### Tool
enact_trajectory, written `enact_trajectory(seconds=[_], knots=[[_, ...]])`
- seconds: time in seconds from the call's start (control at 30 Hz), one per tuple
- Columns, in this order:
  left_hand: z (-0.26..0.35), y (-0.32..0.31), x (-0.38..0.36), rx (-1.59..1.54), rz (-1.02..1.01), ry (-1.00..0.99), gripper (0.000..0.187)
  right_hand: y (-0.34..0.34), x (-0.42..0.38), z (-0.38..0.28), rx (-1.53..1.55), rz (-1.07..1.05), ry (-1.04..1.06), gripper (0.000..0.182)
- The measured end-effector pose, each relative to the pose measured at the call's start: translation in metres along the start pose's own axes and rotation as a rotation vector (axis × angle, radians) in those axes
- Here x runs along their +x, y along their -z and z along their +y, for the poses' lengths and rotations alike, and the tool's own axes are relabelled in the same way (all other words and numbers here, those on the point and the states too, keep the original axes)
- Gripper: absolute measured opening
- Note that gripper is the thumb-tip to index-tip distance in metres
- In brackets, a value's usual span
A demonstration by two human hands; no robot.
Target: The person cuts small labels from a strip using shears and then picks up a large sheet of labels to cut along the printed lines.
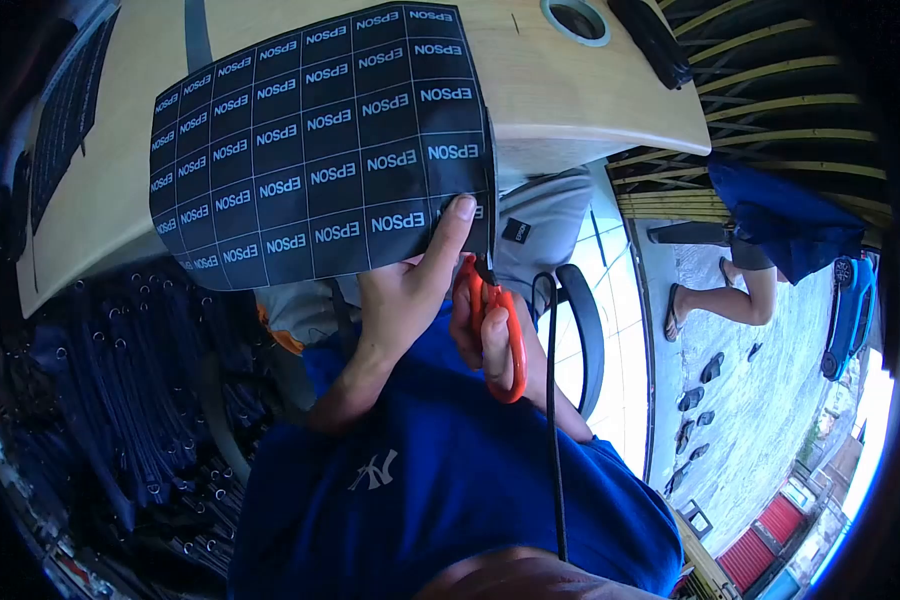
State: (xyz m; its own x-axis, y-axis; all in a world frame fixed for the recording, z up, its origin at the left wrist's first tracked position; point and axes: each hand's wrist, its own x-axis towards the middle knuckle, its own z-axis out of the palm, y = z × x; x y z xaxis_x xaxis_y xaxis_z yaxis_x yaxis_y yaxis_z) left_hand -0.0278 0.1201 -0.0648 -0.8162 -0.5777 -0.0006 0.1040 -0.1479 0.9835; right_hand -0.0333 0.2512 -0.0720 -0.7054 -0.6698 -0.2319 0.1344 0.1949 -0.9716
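A dark sheet (300, 150) printed with rows of "EPSON" labels lies over the front part of the wooden table. My left hand (405, 290) holds its near right corner, thumb on top and fingers underneath. Orange-handled scissors (515, 350) are in my right hand (485, 325), with fingers wrapped round the handles. The scissors point away from me at the sheet's right edge, where a narrow strip stands beside the main part. Most of the blades are hidden by the sheet.
The wooden table (610, 100) has a round hole and a black case (650, 40) at the right. Dark straps with metal rings (120, 400) hang at the left. A black cable (553, 430) runs beside my right arm. Another person's legs (730, 300) and footwear show at the right.
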Motion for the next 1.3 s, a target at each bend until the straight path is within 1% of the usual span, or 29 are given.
enact_trajectory(seconds=[0.13,0.2,0.27,0.33,0.4,0.53,0.57,0.67,0.83,0.9,1.03,1.1,1.3], knots=[[0.0028,0.0014,-0.0002,0.022,-0.027,0.03,0.015,-0.0007,-0.0008,-0.0037,0.043,0.013,-0.029,0.063],[0.0026,0.0011,-0.0002,-0.028,-0.026,0.023,0.016,-0.0021,-0.0005,-0.0047,0.073,0.016,-0.055,0.063],[0.0023,0.0011,-0.0005,-0.016,-0.027,0.018,0.016,-0.0043,0.0005,-0.0039,0.017,0.033,-0.069,0.07],[0.0017,0.0017,-0.0002,-0.003,-0.027,0.014,0.016,-0.0048,0.0006,-0.0054,0.031,0.035,-0.084,0.069],[0.0002,0.0027,0.0008,0.028,-0.031,-0.025,0.016,-0.0047,0.0007,-0.0054,0.044,0.038,-0.098,0.068],[0.0021,0.0036,0.0013,0.065,-0.028,-0.015,0.016,-0.0038,0.0008,-0.0046,0.018,0.034,-0.12,0.067],[0.0019,0.0034,0.0011,0.093,-0.014,-0.038,0.016,-0.0037,0.0007,-0.0048,0.004,0.041,-0.126,0.066],[0.0007,0.0046,0.0008,0.143,0.002,-0.069,0.015,-0.0024,0.0007,-0.0018,-0.011,0.024,-0.095,0.064],[-0.0001,0.0056,0.0008,0.176,0.004,-0.098,0.015,-0.0039,-0.0008,-0.0014,0.027,0.045,-0.122,0.064],[-0.0003,0.0059,0.0016,0.091,-0.012,-0.059,0.017,-0.0044,-0.0008,-0.0023,0.048,0.054,-0.135,0.064],[-0.0008,0.0082,0.0028,0.064,-0.015,-0.045,0.018,-0.0045,-0.0005,-0.0009,0.01,0.09,-0.129,0.063],[0.0016,0.0081,0.0026,0.017,-0.017,0.028,0.018,-0.0047,-0.0005,-0.0004,-0.005,0.095,-0.124,0.063],[0.0032,0.0102,0.0054,0.021,-0.027,0.045,0.021,-0.0044,-0.0013,-0.002,0.028,0.099,-0.126,0.065]])
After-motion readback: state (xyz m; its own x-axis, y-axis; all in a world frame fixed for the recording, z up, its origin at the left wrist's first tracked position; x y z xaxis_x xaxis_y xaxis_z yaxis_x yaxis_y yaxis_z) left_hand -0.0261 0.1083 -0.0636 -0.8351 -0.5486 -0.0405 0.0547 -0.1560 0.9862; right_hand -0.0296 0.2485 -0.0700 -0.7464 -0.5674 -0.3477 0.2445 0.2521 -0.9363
